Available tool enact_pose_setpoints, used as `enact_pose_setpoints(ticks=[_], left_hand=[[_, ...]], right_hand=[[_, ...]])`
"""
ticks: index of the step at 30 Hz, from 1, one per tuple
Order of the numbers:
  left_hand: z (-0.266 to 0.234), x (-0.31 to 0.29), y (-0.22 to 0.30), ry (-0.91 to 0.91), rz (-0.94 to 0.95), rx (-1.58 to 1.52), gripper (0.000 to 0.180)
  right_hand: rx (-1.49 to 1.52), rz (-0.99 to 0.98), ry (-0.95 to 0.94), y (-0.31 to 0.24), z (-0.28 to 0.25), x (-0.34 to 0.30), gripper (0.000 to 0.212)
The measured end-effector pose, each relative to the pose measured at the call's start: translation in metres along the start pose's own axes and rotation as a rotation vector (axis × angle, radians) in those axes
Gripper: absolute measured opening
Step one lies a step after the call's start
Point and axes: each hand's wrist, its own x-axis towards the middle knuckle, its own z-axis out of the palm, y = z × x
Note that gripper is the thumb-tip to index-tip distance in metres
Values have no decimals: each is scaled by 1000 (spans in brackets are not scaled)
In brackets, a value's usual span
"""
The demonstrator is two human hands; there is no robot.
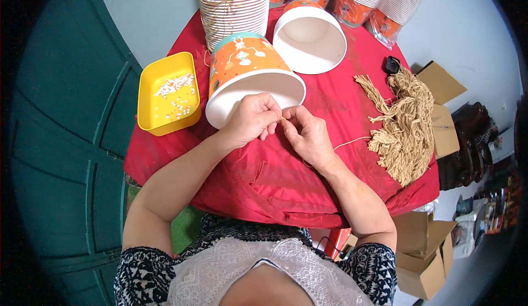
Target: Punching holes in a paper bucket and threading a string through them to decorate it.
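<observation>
Tan string (352,141) is pinched by left hand (252,120) and right hand (309,136), apparently for fine control, at the tipped orange bucket's (247,58) near side.

A: Where does your view look from?

B: Your head. It's the left of the pair worn there, facing steeply down and a bit forward, with your collar (242,267) large at the lower edge.

A: And how near are you?

B: Near. Your left grip (247,120) and right grip (312,138) sit mid-frame, with your desk (341,102) spread around them. The lens is wide: you get the wall (148,14) up top, and your door (60,113) bends at the left rim.
</observation>
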Motion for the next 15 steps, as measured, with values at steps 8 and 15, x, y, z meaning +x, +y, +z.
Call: enact_pose_setpoints(ticks=[8,15], left_hand=[[2,0,2,12,4,24,4],[0,0,-1,10,4,21,6]], right_hand=[[-6,5,26,1,1,1,9],[2,-15,31,0,3,0,7]])
